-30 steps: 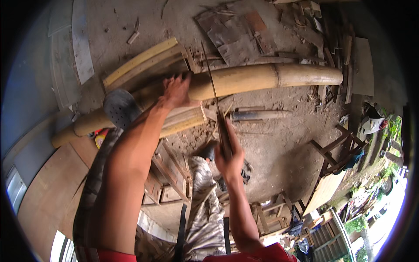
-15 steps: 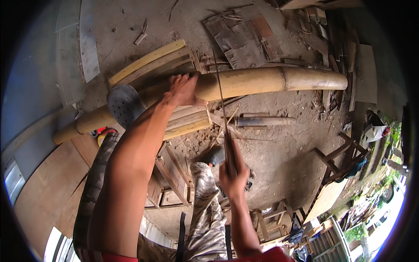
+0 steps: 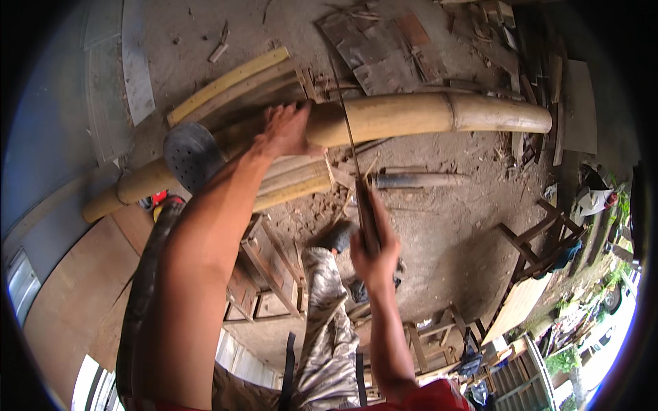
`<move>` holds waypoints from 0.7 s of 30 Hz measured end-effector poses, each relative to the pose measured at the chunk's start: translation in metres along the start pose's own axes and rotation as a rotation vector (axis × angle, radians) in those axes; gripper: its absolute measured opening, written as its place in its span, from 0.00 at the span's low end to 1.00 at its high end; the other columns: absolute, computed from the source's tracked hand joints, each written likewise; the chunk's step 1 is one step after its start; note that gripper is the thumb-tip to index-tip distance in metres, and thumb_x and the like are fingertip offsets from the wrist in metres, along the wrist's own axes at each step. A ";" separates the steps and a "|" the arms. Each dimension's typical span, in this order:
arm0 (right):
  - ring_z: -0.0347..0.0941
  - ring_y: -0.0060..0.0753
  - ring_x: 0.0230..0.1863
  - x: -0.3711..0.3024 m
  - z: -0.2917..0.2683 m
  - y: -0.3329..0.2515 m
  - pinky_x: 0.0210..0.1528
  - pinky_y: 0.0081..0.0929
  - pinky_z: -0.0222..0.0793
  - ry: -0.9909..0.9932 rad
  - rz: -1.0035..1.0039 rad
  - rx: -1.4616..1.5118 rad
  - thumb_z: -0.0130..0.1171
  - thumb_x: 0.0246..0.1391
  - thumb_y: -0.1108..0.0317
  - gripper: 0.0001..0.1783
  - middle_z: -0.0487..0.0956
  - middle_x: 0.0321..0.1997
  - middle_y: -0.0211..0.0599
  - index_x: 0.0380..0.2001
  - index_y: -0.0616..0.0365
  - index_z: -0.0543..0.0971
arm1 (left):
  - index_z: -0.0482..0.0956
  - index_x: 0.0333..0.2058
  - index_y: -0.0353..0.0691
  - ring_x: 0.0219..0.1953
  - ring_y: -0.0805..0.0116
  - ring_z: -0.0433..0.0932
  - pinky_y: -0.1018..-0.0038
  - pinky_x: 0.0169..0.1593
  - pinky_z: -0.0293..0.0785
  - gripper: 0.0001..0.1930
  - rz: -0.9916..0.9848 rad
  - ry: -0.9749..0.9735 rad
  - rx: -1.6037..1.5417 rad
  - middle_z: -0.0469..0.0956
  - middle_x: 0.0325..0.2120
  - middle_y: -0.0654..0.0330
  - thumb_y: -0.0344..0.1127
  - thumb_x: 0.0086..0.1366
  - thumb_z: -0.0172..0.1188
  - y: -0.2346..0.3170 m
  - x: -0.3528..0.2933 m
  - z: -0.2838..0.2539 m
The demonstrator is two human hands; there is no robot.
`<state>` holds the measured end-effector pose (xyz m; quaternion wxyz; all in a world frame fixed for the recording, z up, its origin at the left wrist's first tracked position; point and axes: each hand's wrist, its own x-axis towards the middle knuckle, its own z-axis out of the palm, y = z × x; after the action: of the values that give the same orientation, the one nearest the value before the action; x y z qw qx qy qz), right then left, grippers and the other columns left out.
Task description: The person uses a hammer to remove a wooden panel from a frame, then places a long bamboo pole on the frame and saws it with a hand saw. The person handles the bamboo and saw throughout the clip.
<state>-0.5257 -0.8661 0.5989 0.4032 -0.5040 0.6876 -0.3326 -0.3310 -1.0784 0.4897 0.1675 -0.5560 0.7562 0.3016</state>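
A long, thick bamboo pole lies across a low slatted wooden stand, its right part jutting past the stand. My left hand grips the pole from above, close to the stand's right side. In my right hand is the handle of a handsaw, the fingers wrapped round it. The saw's thin blade crosses the pole just right of my left hand and points away from me. My left foot, in a dark perforated clog, rests on the pole left of my left hand.
Flat wooden boards lie on the dirt floor beyond the pole. A shorter dark tube-like piece lies on the near side. Wooden frames stand at right, and scrap wood is piled at the far right. A wooden cabinet-like piece is near my legs.
My right hand and the saw have shifted slightly away from me and to the right. My left hand and foot keep their place on the pole. The view has tilted a little.
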 end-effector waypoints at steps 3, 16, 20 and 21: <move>0.84 0.38 0.46 -0.087 -0.051 -0.025 0.37 0.23 0.81 -0.078 0.080 -0.038 0.54 0.43 0.83 0.39 0.79 0.56 0.52 0.64 0.65 0.67 | 0.53 0.69 0.36 0.63 0.40 0.65 0.44 0.65 0.56 0.67 -0.027 -0.234 -0.132 0.67 0.59 0.36 0.67 0.34 0.74 0.008 0.004 -0.010; 0.73 0.44 0.61 -0.050 -0.035 -0.061 0.58 0.33 0.73 -0.086 0.160 0.039 0.50 0.47 0.83 0.38 0.73 0.63 0.49 0.66 0.62 0.66 | 0.54 0.69 0.43 0.65 0.34 0.61 0.40 0.65 0.53 0.64 -0.033 -0.007 -0.045 0.62 0.63 0.38 0.65 0.36 0.75 0.001 -0.005 0.017; 0.76 0.43 0.58 -0.044 -0.042 -0.050 0.55 0.31 0.75 -0.018 0.029 0.030 0.50 0.48 0.82 0.37 0.73 0.63 0.48 0.65 0.60 0.67 | 0.52 0.70 0.44 0.66 0.33 0.59 0.38 0.66 0.51 0.65 -0.031 -0.017 -0.084 0.62 0.64 0.37 0.64 0.36 0.75 0.010 -0.004 0.014; 0.76 0.43 0.58 -0.017 -0.029 -0.043 0.55 0.31 0.75 -0.003 0.001 -0.003 0.50 0.48 0.82 0.36 0.74 0.63 0.48 0.65 0.58 0.68 | 0.52 0.70 0.44 0.66 0.33 0.59 0.38 0.66 0.51 0.65 -0.028 0.001 -0.084 0.62 0.64 0.37 0.64 0.36 0.75 0.011 -0.004 0.016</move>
<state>-0.5303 -0.8600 0.6533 0.4036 -0.5049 0.6877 -0.3306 -0.3415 -1.0627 0.4832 0.1476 -0.5731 0.7352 0.3305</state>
